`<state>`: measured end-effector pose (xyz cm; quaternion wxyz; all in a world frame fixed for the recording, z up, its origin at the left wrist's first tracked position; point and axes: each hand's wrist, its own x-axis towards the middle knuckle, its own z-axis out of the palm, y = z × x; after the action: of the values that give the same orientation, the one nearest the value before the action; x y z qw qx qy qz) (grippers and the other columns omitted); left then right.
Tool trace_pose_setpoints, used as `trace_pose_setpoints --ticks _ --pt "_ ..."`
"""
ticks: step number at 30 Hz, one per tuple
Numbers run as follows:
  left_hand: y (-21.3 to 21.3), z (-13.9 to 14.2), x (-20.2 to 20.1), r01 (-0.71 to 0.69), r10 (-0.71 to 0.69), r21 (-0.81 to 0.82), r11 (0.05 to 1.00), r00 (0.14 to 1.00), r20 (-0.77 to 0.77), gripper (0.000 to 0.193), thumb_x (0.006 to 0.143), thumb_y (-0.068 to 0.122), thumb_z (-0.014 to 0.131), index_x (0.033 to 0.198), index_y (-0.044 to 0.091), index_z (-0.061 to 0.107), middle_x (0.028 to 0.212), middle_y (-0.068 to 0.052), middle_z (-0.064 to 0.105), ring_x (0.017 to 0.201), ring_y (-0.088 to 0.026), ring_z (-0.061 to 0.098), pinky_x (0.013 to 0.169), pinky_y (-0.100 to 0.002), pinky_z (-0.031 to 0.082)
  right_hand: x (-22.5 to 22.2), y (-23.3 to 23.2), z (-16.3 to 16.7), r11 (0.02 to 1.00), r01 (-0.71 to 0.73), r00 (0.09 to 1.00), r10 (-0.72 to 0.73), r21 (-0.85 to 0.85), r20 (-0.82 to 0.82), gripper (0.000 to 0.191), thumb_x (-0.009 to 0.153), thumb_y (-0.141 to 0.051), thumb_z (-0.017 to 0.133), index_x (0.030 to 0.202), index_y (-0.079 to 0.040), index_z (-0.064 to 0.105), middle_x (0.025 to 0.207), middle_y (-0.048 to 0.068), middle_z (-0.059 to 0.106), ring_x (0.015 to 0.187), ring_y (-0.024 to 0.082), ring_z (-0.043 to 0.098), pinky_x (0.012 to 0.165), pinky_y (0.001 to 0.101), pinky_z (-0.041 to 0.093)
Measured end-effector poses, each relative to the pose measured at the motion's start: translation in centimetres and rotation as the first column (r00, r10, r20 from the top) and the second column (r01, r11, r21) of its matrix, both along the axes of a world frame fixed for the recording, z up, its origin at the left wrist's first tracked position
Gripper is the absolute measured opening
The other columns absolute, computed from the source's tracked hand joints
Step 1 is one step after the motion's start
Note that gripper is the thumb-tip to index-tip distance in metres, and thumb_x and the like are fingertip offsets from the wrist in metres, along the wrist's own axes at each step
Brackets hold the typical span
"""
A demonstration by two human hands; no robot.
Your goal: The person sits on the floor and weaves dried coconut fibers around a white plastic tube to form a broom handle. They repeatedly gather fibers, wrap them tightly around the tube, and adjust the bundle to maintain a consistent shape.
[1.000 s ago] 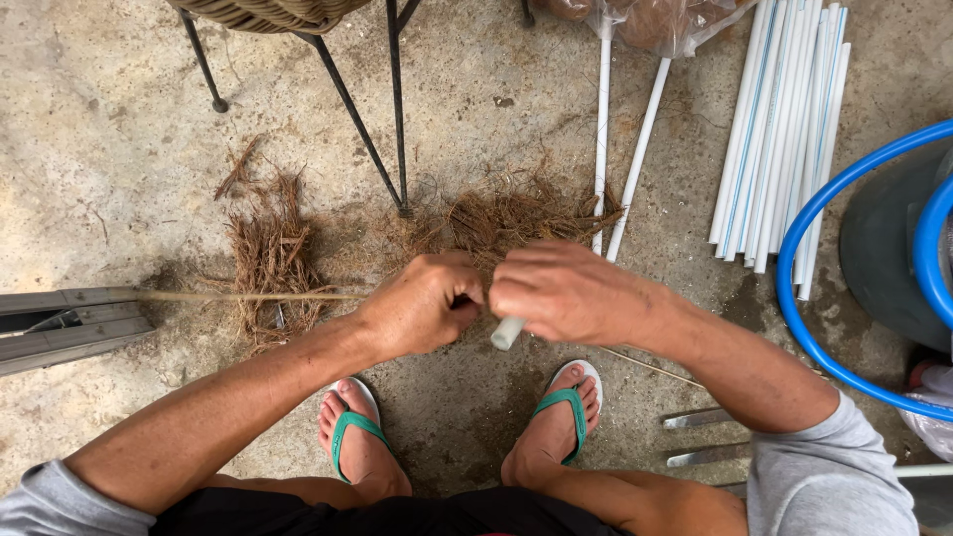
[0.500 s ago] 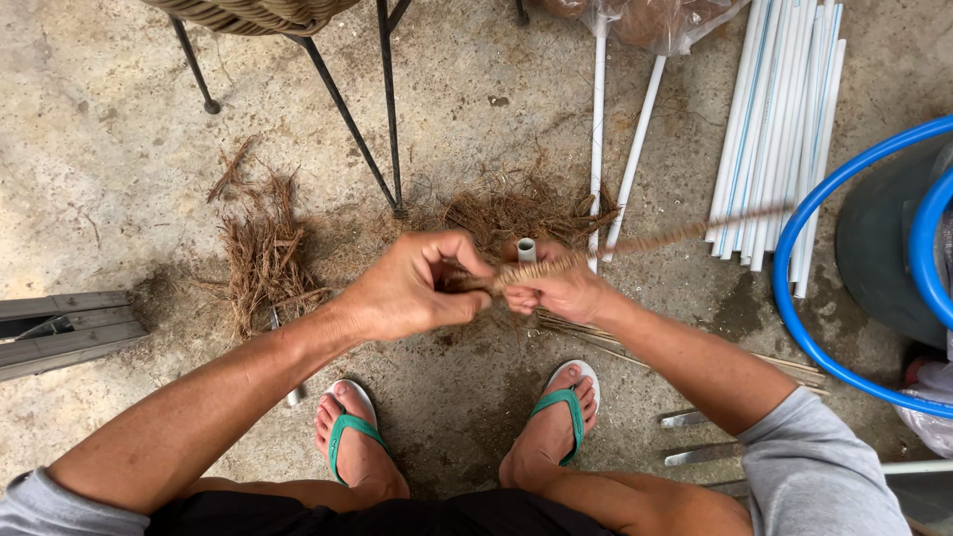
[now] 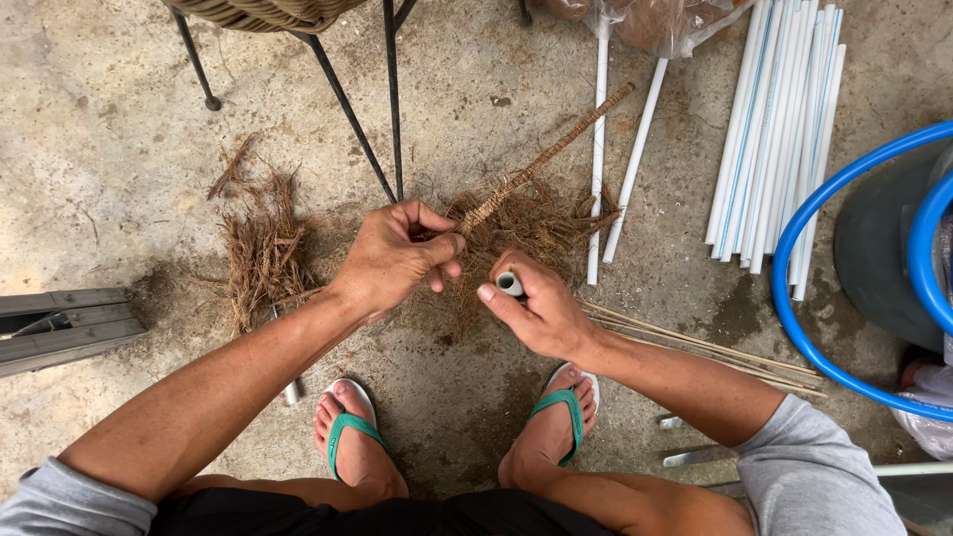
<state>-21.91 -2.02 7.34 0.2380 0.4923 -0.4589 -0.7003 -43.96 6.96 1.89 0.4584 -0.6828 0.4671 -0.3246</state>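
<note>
Left hand (image 3: 397,253) pinching the near end of a fibre-wrapped stick (image 3: 551,149), thumb and forefinger closed on it, remaining fingers curled loosely. Stick slanting up and away to the right, crossing over a white pipe (image 3: 598,149) lying on the concrete floor (image 3: 99,149). Right hand (image 3: 536,310) gripping a short white tube (image 3: 510,285), fingers wrapped tight around it, thumb lying along its side, open end facing up. Both hands hovering close together but not touching, above a heap of loose brown fibre (image 3: 536,223) spread on the floor. Just beneath and to the right of the right wrist, thin bamboo sticks (image 3: 715,349) lying in a fan. Lower down, two feet in green flip-flops (image 3: 349,429) planted on the concrete. Further left, a second clump of fibre (image 3: 263,248) lying apart, and beyond it grey wooden planks (image 3: 60,328) at the frame edge. Toward the top, black metal chair legs (image 3: 392,99) standing beside the heap. Off to the right, a bundle of white pipes (image 3: 779,129) lying side by side, next to a coil of blue hose (image 3: 829,268) circling a dark round container.
</note>
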Motion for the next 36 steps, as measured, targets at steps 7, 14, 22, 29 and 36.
trace_pose_setpoints --ticks 7,14,22,29,36 --pt "0.5 0.2 0.3 0.200 -0.120 -0.234 0.951 0.941 0.315 0.015 0.092 0.016 0.073 0.097 0.002 0.072 0.087 -0.009 0.078 0.071 -0.010 0.076 0.060 -0.021 0.063 0.3 -0.5 1.9 0.890 -0.334 0.894 0.195 -0.311 -0.403 0.027 0.093 -0.022 0.074 0.082 -0.007 0.055 0.074 0.004 0.054 0.056 0.017 0.054 0.046 0.0367 0.047" --pt "2.2 -1.5 0.9 0.613 -0.257 -0.370 0.698 0.697 0.669 0.010 0.099 0.004 0.059 0.099 0.005 0.070 0.083 -0.014 0.073 0.056 -0.020 0.070 0.044 -0.032 0.054 0.2 -0.7 2.9 0.719 -0.541 0.781 0.236 -0.437 -0.578 0.025 0.084 -0.016 0.078 0.085 -0.005 0.055 0.075 0.008 0.057 0.065 0.021 0.062 0.056 0.0384 0.054" --pt "3.7 -3.0 0.1 0.754 -0.444 -0.572 0.323 0.655 0.612 0.008 0.090 0.000 0.066 0.094 0.004 0.072 0.088 -0.013 0.074 0.069 -0.020 0.070 0.052 -0.031 0.061 -2.1 -2.7 1.1 0.848 -0.480 0.857 0.399 -0.225 -0.326 0.017 0.093 -0.015 0.075 0.091 -0.008 0.060 0.075 0.003 0.061 0.058 0.014 0.059 0.046 0.0340 0.049" --pt "3.9 -1.4 -0.7 0.748 -0.702 -0.219 0.626 0.663 0.258 0.008 0.093 0.010 0.070 0.101 0.007 0.072 0.091 -0.008 0.076 0.069 -0.014 0.068 0.057 -0.032 0.056 -4.9 -3.1 -1.8 0.904 -0.365 0.930 0.366 0.222 0.040 0.037 0.097 -0.032 0.076 0.080 -0.009 0.053 0.065 -0.003 0.045 0.055 0.011 0.042 0.047 0.0330 0.036" --pt "2.7 -2.2 -0.5 0.343 -0.356 -0.159 0.926 0.932 -0.061 0.014 0.092 0.006 0.074 0.105 0.004 0.072 0.091 -0.007 0.076 0.070 -0.004 0.063 0.057 -0.021 0.050 -2.5 -1.6 -3.4 0.851 -0.331 0.790 0.015 0.407 0.612 0.032 0.106 -0.034 0.063 0.086 -0.010 0.055 0.067 -0.005 0.045 0.053 0.007 0.042 0.046 0.0268 0.035"
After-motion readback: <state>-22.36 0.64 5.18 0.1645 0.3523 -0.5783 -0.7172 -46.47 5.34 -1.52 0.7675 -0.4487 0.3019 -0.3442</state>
